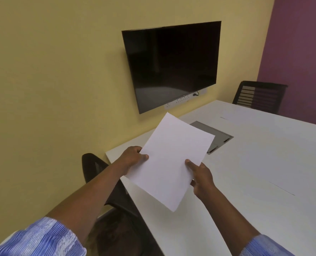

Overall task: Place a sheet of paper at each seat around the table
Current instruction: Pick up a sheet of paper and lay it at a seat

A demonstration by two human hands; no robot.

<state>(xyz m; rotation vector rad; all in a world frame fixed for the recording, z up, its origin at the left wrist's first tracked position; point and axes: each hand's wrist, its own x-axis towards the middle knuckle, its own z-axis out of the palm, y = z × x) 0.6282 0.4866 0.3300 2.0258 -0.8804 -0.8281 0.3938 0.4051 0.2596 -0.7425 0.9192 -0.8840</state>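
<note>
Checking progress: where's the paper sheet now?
Head view, centre: the paper sheet is held by left hand and right hand over the white table, before the cable hatch.

The table point(264, 163) lies open to the right; a grey hatch point(220, 135) (near the wall point(51, 71)) interrupts it, and a chair point(94, 167) crowds its left edge.

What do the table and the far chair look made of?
Table: likely white matte laminate; smooth, even, with thin seam lines. Far chair: black back, seemingly plastic frame with mesh; the wall shows through its bands.
</note>
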